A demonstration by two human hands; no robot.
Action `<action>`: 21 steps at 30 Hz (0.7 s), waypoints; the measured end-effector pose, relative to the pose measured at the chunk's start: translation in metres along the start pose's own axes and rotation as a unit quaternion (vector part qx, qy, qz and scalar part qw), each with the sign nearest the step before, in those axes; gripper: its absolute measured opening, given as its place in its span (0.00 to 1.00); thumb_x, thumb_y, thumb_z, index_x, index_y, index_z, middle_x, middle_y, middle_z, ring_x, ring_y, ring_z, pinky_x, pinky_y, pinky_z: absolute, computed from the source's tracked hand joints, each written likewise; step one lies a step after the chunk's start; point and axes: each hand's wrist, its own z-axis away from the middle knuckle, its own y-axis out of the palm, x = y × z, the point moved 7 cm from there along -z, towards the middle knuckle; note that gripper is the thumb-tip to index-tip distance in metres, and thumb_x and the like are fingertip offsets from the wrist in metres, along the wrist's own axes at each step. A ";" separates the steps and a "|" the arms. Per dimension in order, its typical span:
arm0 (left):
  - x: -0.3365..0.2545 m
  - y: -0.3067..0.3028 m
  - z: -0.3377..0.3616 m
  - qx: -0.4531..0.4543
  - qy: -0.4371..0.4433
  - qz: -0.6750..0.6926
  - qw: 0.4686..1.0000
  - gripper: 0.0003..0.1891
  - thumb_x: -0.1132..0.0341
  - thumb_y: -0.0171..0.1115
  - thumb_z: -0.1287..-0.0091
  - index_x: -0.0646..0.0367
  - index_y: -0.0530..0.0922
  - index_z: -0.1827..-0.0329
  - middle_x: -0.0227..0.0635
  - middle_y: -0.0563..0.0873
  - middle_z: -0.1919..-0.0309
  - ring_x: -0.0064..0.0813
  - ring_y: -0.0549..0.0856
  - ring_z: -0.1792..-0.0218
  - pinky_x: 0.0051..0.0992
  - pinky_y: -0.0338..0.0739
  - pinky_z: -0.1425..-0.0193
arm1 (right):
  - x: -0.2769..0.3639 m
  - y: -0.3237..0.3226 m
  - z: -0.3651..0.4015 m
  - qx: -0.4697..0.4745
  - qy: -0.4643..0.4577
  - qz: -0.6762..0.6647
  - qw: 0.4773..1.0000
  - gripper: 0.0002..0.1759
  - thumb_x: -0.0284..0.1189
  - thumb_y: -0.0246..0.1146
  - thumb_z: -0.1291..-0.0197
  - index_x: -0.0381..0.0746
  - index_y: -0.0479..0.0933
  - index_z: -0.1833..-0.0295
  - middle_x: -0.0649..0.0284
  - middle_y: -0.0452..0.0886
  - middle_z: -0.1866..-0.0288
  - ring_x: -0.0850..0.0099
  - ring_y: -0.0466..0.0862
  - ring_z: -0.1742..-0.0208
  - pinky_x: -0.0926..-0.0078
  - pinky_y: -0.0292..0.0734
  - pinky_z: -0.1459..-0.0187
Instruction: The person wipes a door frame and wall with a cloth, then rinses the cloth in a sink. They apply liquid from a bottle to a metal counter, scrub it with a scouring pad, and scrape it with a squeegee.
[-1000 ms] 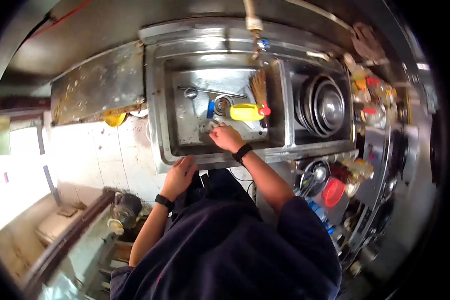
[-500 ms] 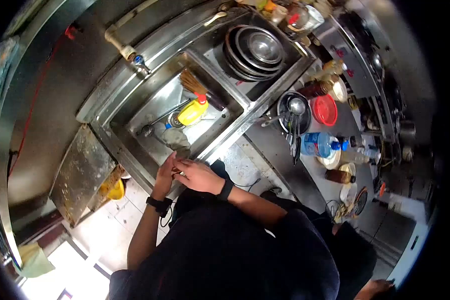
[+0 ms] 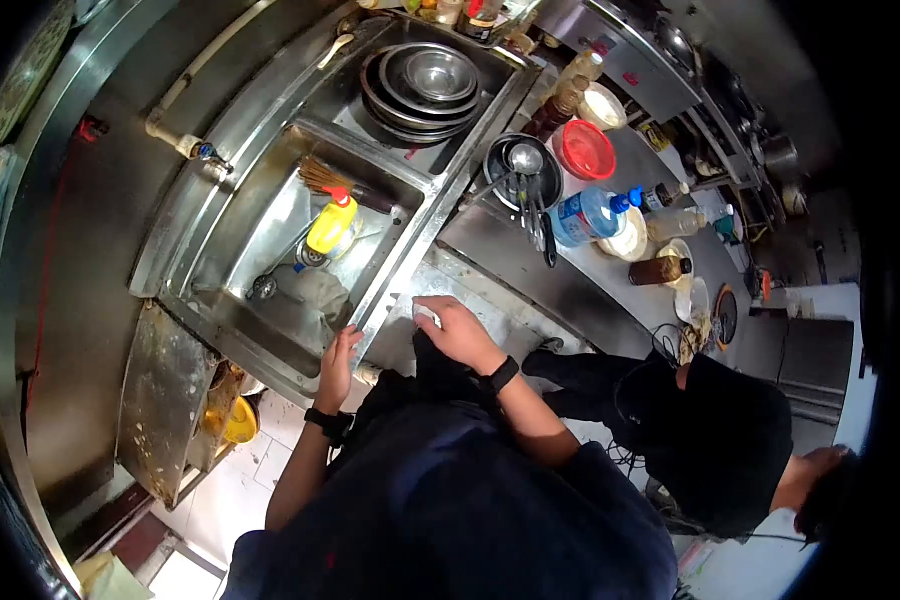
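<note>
At the front rim of the metal sink (image 3: 372,302), my left hand (image 3: 338,366) is open, its fingers stretched out toward the basin. Farther right, above the floor, my right hand (image 3: 457,332) has its fingers curled. A small white patch shows between its thumb and forefinger; I cannot tell what it is. In the basin lie a yellow bottle (image 3: 331,228) with a red cap, a straw brush (image 3: 324,177) with a dark handle, and a wet grey cloth (image 3: 322,292) near the left hand.
Stacked metal bowls (image 3: 432,84) stand in the far basin, and a tap (image 3: 210,154) is at the wall. The right counter holds a black pan (image 3: 500,170) with ladles, a red bowl (image 3: 584,150) and a blue-capped jug (image 3: 582,217). A person in black (image 3: 720,440) is at right.
My hands, together before, have parted: the right moved right, away from the sink, while the left stays by its rim. The view has shifted, and more of the other person shows.
</note>
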 end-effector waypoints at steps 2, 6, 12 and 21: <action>0.001 -0.007 0.003 -0.037 0.058 -0.043 0.997 0.28 0.51 0.37 0.17 0.66 0.70 0.29 0.48 0.83 0.41 0.34 0.82 0.40 0.31 0.73 0.34 | 0.007 -0.007 -0.003 0.041 0.058 -0.043 0.997 0.19 0.35 0.59 0.30 0.36 0.79 0.40 0.46 0.86 0.54 0.48 0.84 0.51 0.58 0.79 0.48; -0.019 -0.018 0.016 -0.120 0.048 -0.053 0.990 0.32 0.46 0.38 0.18 0.63 0.67 0.26 0.46 0.85 0.45 0.32 0.82 0.42 0.30 0.73 0.34 | -0.003 0.013 -0.013 0.156 0.064 -0.041 0.985 0.17 0.35 0.59 0.30 0.39 0.80 0.41 0.48 0.85 0.63 0.49 0.85 0.60 0.57 0.80 0.56; -0.042 0.000 0.040 -0.222 0.066 0.090 0.969 0.35 0.41 0.38 0.19 0.61 0.62 0.22 0.41 0.87 0.50 0.33 0.82 0.43 0.33 0.72 0.34 | 0.001 0.033 -0.031 0.267 -0.061 -0.077 0.959 0.17 0.39 0.57 0.29 0.42 0.81 0.43 0.49 0.83 0.68 0.47 0.84 0.64 0.52 0.79 0.59; -0.037 0.038 0.098 -0.284 0.006 0.011 0.959 0.26 0.53 0.43 0.18 0.63 0.67 0.26 0.43 0.87 0.56 0.35 0.83 0.49 0.33 0.73 0.39 | 0.019 0.088 -0.031 0.450 -0.153 0.068 0.877 0.16 0.37 0.60 0.31 0.43 0.81 0.43 0.46 0.85 0.64 0.46 0.85 0.62 0.53 0.79 0.60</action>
